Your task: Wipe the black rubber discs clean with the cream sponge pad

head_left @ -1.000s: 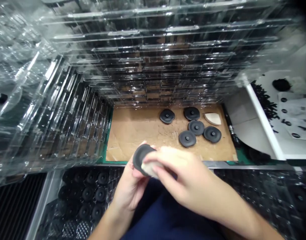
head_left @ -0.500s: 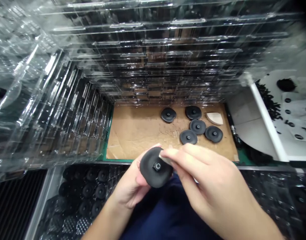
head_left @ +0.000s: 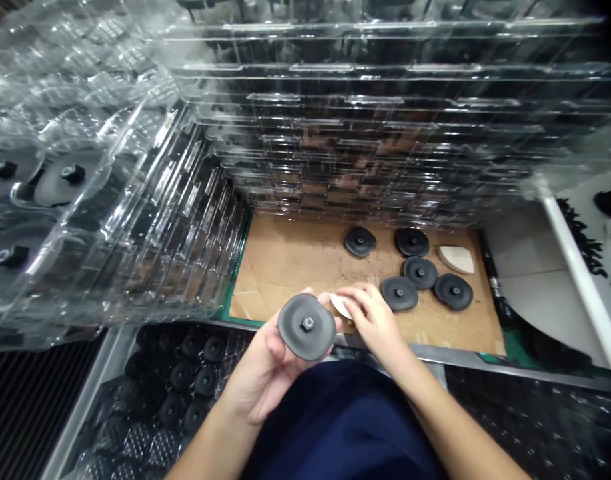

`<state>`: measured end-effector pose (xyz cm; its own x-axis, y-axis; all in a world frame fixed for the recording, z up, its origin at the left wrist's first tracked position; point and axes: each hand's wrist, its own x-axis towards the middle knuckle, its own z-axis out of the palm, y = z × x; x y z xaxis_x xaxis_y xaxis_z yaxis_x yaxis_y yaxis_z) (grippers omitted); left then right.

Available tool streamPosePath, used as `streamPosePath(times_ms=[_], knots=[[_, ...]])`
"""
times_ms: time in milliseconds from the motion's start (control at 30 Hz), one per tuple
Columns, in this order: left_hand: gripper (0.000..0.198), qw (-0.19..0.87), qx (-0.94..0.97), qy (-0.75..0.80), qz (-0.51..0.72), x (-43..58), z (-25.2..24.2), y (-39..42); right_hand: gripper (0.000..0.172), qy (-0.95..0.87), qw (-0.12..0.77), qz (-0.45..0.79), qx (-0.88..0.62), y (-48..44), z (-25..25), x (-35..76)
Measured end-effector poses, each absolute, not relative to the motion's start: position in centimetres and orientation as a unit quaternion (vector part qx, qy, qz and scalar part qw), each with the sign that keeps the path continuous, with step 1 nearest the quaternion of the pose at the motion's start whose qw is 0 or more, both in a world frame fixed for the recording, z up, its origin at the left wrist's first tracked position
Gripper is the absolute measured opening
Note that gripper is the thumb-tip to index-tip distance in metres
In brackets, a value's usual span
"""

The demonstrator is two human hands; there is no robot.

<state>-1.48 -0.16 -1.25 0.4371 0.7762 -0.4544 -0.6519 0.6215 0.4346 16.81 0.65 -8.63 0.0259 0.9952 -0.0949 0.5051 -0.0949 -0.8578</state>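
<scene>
Dark grey disc (head_left: 294,333), cream wedge (head_left: 340,306)
Also got smudgy tan cardboard (head_left: 280,260), a bit of green tabletop (head_left: 524,343) and solid navy clothing (head_left: 330,427).

Note back stack of clear plastic trays (head_left: 365,133), rising like a wall, glossy with reflections. Log left stack of similar trays (head_left: 170,193), near its corner. Between, see brown cardboard sheet (head_left: 285,243), lying flat on green surface (head_left: 528,353). At right, find white panel (head_left: 580,267), small black parts (head_left: 582,233) beyond. Lower left: observe dark ribbed surface (head_left: 20,393).
</scene>
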Motion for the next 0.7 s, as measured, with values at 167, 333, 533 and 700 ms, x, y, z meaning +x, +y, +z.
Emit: streamPosePath(times_ms=[167, 333, 533, 700], knots=[[0.049, 0.805, 0.057, 0.366, 0.465, -1.5, -2.0, 0.0, 0.035, -0.624, 0.258, 0.345, -0.652, -0.9, -9.0, 16.9], [0.054, 0.773, 0.038, 0.416, 0.477, -1.3, -2.3, 0.2, 0.029, -0.627, 0.258, 0.312, -0.666, -0.1, -7.7, 17.3], [0.059, 0.784, 0.081, 0.404, 0.465, -0.2, -1.7, -0.1, 0.019, -0.672, 0.398, 0.257, -0.569, 1.1, 1.3, 15.3], [0.050, 0.784, 0.118, 0.405, 0.456, 0.3, -0.6, 0.0, 0.017, -0.756, 0.346, 0.341, -0.438, 0.6, 4.4, 14.0]])
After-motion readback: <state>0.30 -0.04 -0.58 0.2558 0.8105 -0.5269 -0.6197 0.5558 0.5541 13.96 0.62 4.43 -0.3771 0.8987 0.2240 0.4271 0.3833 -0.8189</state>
